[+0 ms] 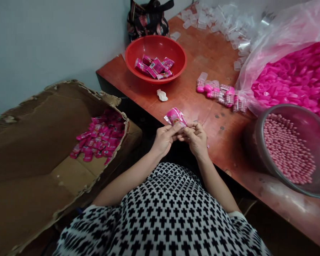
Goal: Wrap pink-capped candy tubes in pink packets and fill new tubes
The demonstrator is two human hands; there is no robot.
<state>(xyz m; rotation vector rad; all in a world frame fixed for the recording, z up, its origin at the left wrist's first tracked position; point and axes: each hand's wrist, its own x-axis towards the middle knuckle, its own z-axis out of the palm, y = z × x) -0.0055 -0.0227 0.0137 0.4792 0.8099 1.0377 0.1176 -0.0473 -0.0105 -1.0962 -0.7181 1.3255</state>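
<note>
While both forearms angle in from the near edge, I see the left hand (165, 138) and right hand (196, 139) meet knuckle to knuckle over the table's (192, 103) near-left edge. The fingertips of both are pinched together on one end of a pink packet (175, 116). That end is covered by the fingers, and I cannot make out what lies under them. The packet is glossy, bright pink with a paler printed patch, tilted up and to the left. Similar packets lie in the red bowl (154, 46) farther off and in the torn cardboard box (56, 117) at left.
</note>
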